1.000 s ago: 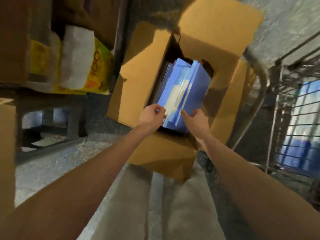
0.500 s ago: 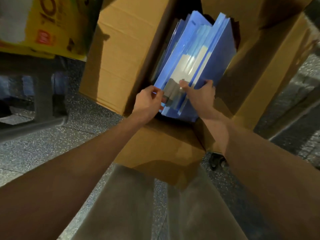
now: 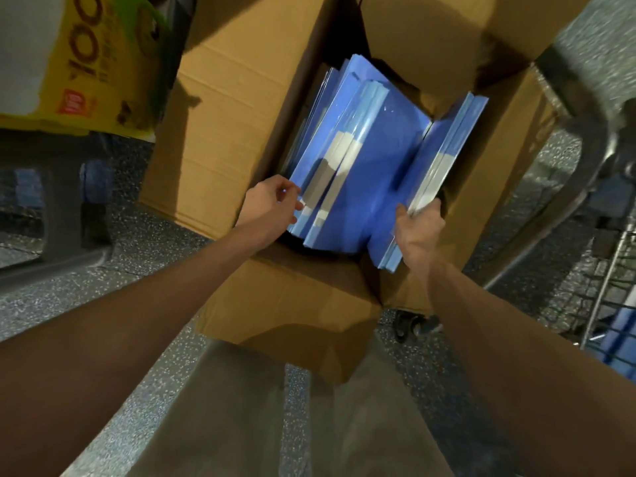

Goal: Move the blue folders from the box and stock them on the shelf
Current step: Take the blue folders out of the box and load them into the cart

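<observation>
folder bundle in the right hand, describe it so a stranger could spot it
Find the big open cardboard box. Blue folders stand inside; the bundle is the thin slice at their right edge. It alone leans apart from the rest, gripped by the right hand.

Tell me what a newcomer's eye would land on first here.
The fan of blue folders standing in the cardboard box at centre. The right hand grips a bundle set apart to the right, while the left hand holds the rest at their near edge. A yellow package sits upper left.
</observation>
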The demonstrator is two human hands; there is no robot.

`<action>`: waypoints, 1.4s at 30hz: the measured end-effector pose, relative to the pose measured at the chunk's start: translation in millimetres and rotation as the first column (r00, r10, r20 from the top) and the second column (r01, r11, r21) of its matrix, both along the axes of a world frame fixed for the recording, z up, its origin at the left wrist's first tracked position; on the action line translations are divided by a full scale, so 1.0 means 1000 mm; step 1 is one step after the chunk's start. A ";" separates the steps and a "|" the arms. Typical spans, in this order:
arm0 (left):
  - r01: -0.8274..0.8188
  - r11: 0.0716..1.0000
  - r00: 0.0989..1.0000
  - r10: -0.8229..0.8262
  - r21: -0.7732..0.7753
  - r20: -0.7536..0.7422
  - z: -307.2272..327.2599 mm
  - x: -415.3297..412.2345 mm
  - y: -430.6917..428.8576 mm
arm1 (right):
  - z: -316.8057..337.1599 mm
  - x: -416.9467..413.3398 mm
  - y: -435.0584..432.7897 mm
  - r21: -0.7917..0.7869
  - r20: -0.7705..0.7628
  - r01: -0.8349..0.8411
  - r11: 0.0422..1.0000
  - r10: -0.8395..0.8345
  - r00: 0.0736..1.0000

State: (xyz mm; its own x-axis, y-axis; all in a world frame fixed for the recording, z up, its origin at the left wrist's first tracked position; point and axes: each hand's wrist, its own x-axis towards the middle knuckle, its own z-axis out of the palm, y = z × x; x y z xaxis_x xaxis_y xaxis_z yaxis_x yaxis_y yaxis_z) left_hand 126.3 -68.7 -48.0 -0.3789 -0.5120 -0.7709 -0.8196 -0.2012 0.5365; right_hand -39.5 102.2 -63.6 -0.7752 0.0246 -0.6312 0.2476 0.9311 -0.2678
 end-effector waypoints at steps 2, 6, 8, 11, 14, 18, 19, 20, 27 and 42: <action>0.003 1.000 1.000 -0.003 0.014 -0.008 0.008 0.000 0.001 | 0.014 0.001 0.000 -0.005 0.000 -0.023 1.000 0.023 1.000; 0.129 0.992 0.991 -0.129 0.012 -0.026 0.047 -0.007 -0.006 | 0.067 -0.002 -0.002 -0.050 0.050 -0.076 0.996 0.079 0.996; 0.205 0.979 0.978 -0.205 -0.024 -0.043 0.081 -0.016 -0.015 | 0.101 -0.004 -0.005 -0.075 0.082 -0.105 0.992 0.111 0.990; 0.328 0.936 0.940 -0.337 -0.128 -0.058 0.140 -0.035 -0.032 | 0.161 -0.010 -0.016 -0.083 0.133 -0.210 0.974 0.220 0.967; 0.458 0.830 0.861 -0.503 -0.317 -0.074 0.218 -0.051 -0.057 | 0.236 -0.015 -0.029 -0.123 0.162 -0.349 0.929 0.366 0.916; 0.561 0.522 0.660 -0.751 -0.642 -0.034 0.310 -0.063 -0.086 | 0.331 -0.016 -0.042 -0.196 0.160 -0.529 0.826 0.559 0.814; 0.547 0.438 0.606 -0.795 -0.713 -0.024 0.338 -0.064 -0.090 | 0.361 -0.014 -0.043 -0.199 0.144 -0.579 0.791 0.608 0.781; 0.549 0.380 0.568 -0.823 -0.745 -0.002 0.360 -0.065 -0.092 | 0.386 -0.012 -0.046 -0.185 0.148 -0.628 0.756 0.653 0.743; 0.607 -0.129 0.084 -0.971 -0.784 0.225 0.489 -0.072 -0.083 | 0.549 -0.005 -0.046 -0.175 0.073 -0.882 0.437 0.899 0.431; 0.484 0.409 0.645 -0.764 -0.774 0.000 0.648 -0.051 0.034 | 0.694 0.022 0.130 0.032 -0.841 -0.632 0.774 0.362 0.401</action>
